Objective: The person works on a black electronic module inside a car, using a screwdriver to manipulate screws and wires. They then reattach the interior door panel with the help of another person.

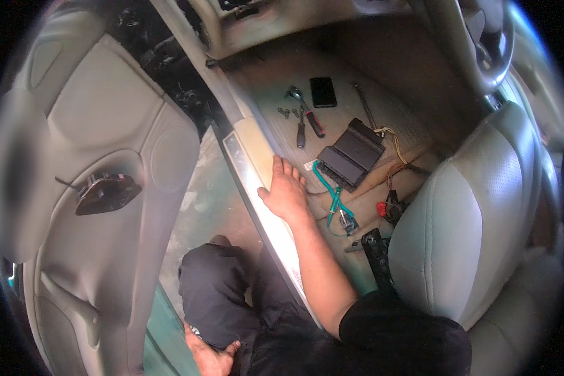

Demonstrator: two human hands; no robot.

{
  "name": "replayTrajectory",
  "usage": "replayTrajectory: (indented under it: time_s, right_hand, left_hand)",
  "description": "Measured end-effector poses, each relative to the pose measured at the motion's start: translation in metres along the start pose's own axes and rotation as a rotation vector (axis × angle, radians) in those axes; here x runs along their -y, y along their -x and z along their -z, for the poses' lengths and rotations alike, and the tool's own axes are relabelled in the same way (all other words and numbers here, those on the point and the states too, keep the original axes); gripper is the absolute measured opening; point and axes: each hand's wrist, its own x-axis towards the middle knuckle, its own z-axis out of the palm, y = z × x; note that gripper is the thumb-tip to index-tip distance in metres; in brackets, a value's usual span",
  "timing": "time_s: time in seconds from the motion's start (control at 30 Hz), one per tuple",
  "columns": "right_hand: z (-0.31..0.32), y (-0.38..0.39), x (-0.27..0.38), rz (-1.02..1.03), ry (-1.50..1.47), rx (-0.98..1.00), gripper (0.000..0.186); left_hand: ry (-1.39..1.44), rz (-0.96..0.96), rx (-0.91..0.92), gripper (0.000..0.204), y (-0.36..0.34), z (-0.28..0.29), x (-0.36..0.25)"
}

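My right hand [286, 189] lies flat on the pale door sill [254, 141], fingers stretched out and holding nothing. Low at the left, my left hand [212, 356] rests against my dark trouser leg, its thumb apart and its fingers partly hidden. Beyond my right hand, a black module box [352, 154] sits tilted on the car floor. Teal wiring [327, 188] runs from its near end and yellowish wires [391, 141] lie by its far end. Farther off are a ratchet with a red-and-black handle [315, 124], a screwdriver [301, 133], small bolts [284, 113] and a black phone [323, 92].
A long thin metal bar [365, 103] lies beyond the box. Near the grey seat [470, 213] are a loose connector with a red part [385, 208] and a black bracket [376, 254]. The open door panel [106, 250] stands at left, the steering wheel [496, 56] at upper right.
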Motion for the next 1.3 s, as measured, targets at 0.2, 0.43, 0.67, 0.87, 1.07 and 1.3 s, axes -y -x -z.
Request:
replayTrajectory:
  time_s: [0.2,0.43,0.67,0.87,1.07,1.3]
  right_hand:
    - [0.013,-0.014,-0.020,-0.223,-0.308,-0.158,0.059]
    - [0.050,-0.011,-0.062,-0.484,0.148,-0.414,0.035]
    - [0.063,-0.014,-0.098,-0.517,-0.018,-0.641,0.017]
    - [0.067,-0.010,-0.116,-0.521,0.009,-0.670,0.015]
    - [0.040,-0.027,-0.103,-0.114,0.084,-0.631,0.060]
    - [0.041,-0.026,-0.094,-0.217,0.145,-0.416,0.066]
  left_hand:
    - [0.007,0.000,0.053,0.097,-0.014,0.000,-0.010]
    - [0.005,0.069,0.185,0.095,-0.041,0.010,-0.034]
    - [-0.018,0.058,0.265,0.097,-0.071,0.013,-0.037]
    - [-0.337,-0.004,0.290,0.115,-0.112,-0.011,0.018]
    - [-0.978,-0.129,0.601,0.104,-0.199,-0.009,-0.024]
    - [0.024,-1.185,0.196,0.041,-0.237,-0.065,-0.170]
